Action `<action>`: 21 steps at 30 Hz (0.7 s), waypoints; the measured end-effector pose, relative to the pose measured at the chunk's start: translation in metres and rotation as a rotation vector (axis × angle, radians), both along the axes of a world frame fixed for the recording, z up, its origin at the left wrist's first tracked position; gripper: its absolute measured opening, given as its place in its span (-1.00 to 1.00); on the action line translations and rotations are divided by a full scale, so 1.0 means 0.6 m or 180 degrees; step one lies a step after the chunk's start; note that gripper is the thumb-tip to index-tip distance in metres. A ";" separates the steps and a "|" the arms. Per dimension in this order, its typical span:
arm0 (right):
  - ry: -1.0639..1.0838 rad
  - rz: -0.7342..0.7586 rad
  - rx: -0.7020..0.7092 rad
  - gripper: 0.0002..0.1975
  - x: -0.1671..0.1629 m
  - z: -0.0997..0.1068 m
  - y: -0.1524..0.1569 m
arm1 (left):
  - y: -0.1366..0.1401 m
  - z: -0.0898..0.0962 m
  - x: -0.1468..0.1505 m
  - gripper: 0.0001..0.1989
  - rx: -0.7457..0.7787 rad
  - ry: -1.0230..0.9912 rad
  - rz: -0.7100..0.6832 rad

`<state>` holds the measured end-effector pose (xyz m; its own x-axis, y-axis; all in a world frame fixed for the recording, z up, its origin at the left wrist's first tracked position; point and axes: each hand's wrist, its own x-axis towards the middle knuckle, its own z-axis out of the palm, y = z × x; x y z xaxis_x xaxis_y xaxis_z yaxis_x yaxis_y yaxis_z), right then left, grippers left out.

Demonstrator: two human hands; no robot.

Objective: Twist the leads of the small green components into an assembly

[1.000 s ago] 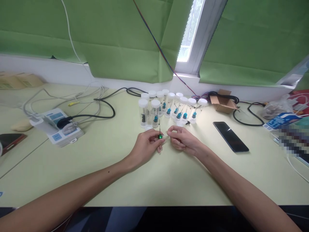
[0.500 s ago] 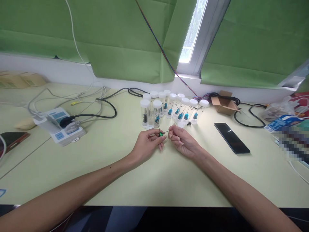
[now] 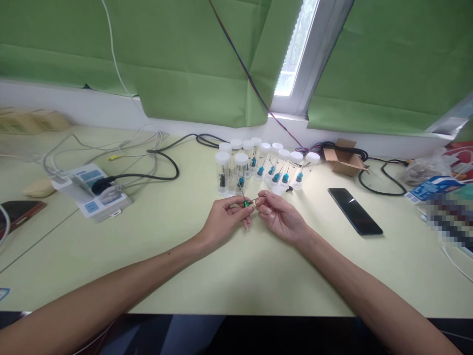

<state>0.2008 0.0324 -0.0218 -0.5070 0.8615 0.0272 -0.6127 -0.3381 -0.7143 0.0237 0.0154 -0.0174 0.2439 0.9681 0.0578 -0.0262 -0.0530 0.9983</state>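
Note:
Between thumb and fingers, my left hand (image 3: 226,219) pinches a small shiny green piece (image 3: 246,203) with thin stiff wires sticking out. One wire points up and away. Another runs right toward my right hand (image 3: 283,217), whose thumb and forefinger are closed on its end. What else those fingertips may hold is too small to make out. Just beyond the hands, several clear tubes with white caps (image 3: 241,159) stand upright in a cluster. Most contain a blue piece with a thin wire; a front-left tube (image 3: 222,183) contains a dark one. A small black part (image 3: 289,189) lies by the tubes.
A black phone (image 3: 355,212) lies to the right, with an opened cardboard box (image 3: 343,160) behind it. On the left sit a white power strip (image 3: 105,204) and tangled cables (image 3: 162,157). Green blinds (image 3: 199,93) hang behind the table (image 3: 236,281).
My right hand has shifted very slightly left, and its lower fingers have curled a little differently. Both hands keep their hold. The tubes stay put.

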 end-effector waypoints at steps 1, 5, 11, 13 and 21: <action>-0.0011 0.0003 0.0040 -0.91 0.000 0.000 0.000 | 0.000 -0.001 0.000 -0.76 -0.0003 -0.0018 0.0006; -0.0170 -0.0056 0.0085 -0.91 0.000 0.000 0.001 | 0.002 -0.006 0.000 -0.73 -0.0015 -0.0061 0.0022; -0.0293 -0.0066 0.0107 -0.83 0.001 -0.001 0.002 | 0.002 -0.009 0.000 -0.72 0.0014 -0.0034 0.0060; -0.0332 -0.0075 0.0137 -0.81 0.001 -0.002 0.002 | 0.001 -0.008 0.000 -0.71 0.0014 0.0002 0.0056; -0.0609 -0.0122 0.0214 -0.72 0.000 -0.003 0.004 | -0.003 -0.006 0.003 -0.74 0.0046 0.0042 0.0006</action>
